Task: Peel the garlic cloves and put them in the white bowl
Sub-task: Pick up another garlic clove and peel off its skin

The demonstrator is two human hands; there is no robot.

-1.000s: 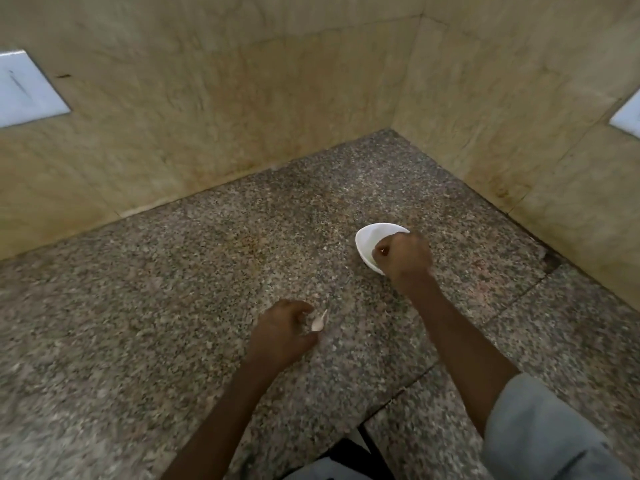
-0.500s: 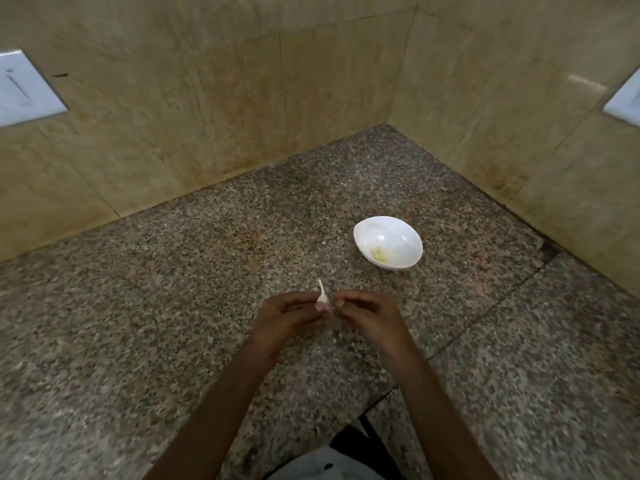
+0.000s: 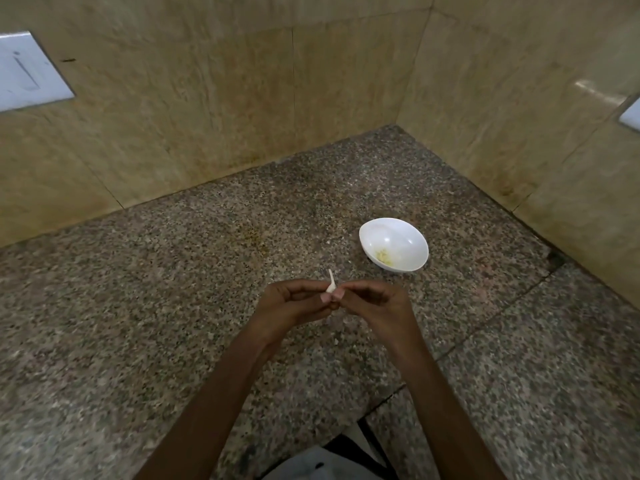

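- Granite counter (image 3: 173, 306), tiled corner; white bowl (image 3: 398, 237) right of centre.
- Left hand (image 3: 287, 303) and right hand (image 3: 374, 303) both pinch garlic clove (image 3: 330, 288).
- Risk: clove slips from fingertips, drops onto counter.

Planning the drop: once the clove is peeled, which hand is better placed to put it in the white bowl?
Right hand, probably: it and the left hand both pinch the garlic clove, but the white bowl stands right of both.
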